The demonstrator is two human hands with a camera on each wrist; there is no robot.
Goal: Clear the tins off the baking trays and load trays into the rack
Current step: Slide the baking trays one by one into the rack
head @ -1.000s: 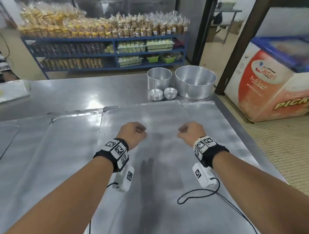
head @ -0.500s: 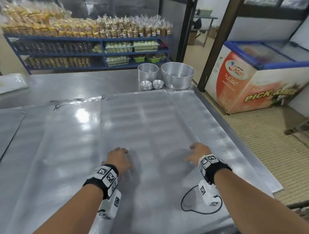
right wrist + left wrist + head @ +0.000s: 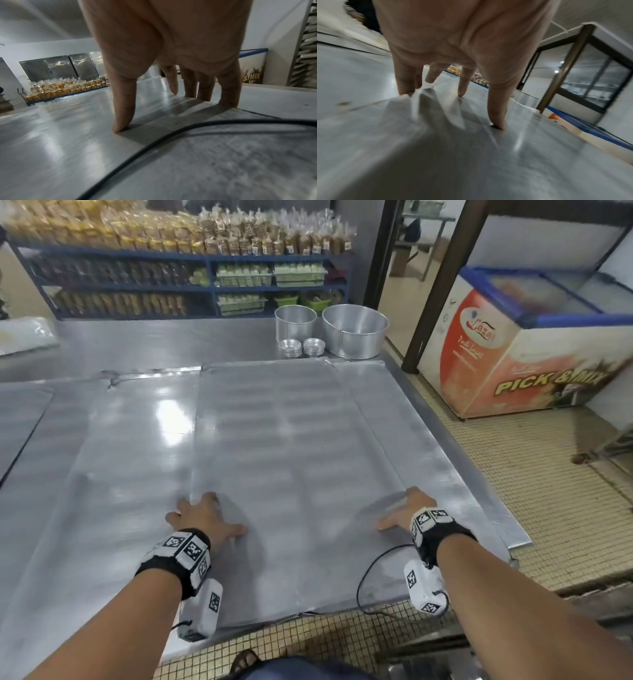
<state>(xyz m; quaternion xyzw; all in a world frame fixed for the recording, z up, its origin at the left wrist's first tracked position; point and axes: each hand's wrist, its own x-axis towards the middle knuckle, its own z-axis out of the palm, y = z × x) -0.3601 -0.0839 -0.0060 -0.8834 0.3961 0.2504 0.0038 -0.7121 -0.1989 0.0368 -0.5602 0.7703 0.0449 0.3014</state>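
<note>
A large bare metal baking tray (image 3: pixel 291 440) lies on top of others on the steel table, its near end hanging over the table's front edge. My left hand (image 3: pixel 202 517) presses spread fingertips (image 3: pixel 498 121) on the tray's left edge. My right hand (image 3: pixel 404 513) presses its fingertips (image 3: pixel 121 124) at the tray's right edge. Neither hand grips anything. At the far end of the table stand a small round tin (image 3: pixel 295 324), a wide round tin (image 3: pixel 354 330) and two stacks of tiny tart tins (image 3: pixel 301 347).
More trays (image 3: pixel 102 457) lie to the left under the top one. A chest freezer (image 3: pixel 534 337) stands to the right across tiled floor. Blue shelves (image 3: pixel 171 258) of packed goods line the back. A tray rack (image 3: pixel 307 47) shows at the right wrist view's edge.
Both hands have come back toward me, gone from curled to spread, and now press on the top tray's side edges. The tray's near end now overhangs the table front.
</note>
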